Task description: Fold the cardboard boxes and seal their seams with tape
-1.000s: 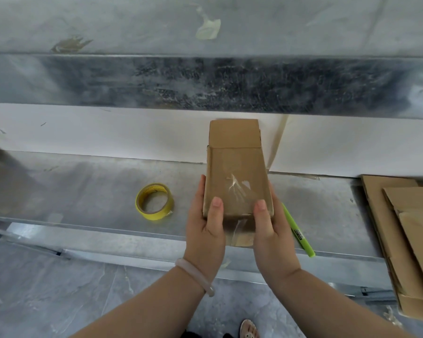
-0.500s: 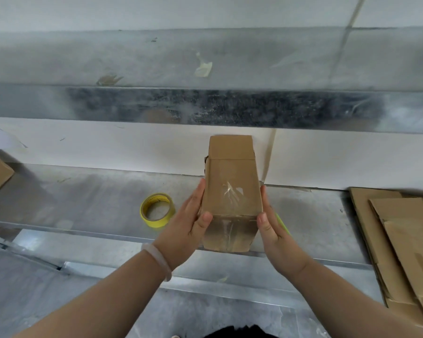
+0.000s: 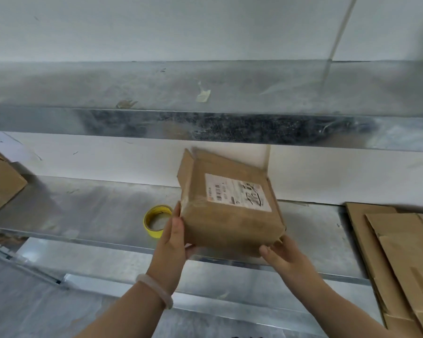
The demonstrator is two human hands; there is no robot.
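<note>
Box held over the front edge of the table, tilted, its white label facing up toward me, a flap standing out at its far left corner. My left hand grasps the box's left side, thumb up along the wall. My right hand grips the near right corner from below. Yellow tape roll lies on the table just left of the box. Flattened cardboard is stacked at the table's right end.

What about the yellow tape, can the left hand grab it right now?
Probably not straight away: the left hand is busy holding the box. But the tape roll lies on the shelf right beside that hand, nothing between them, so after letting go it looks an easy reach.
</note>
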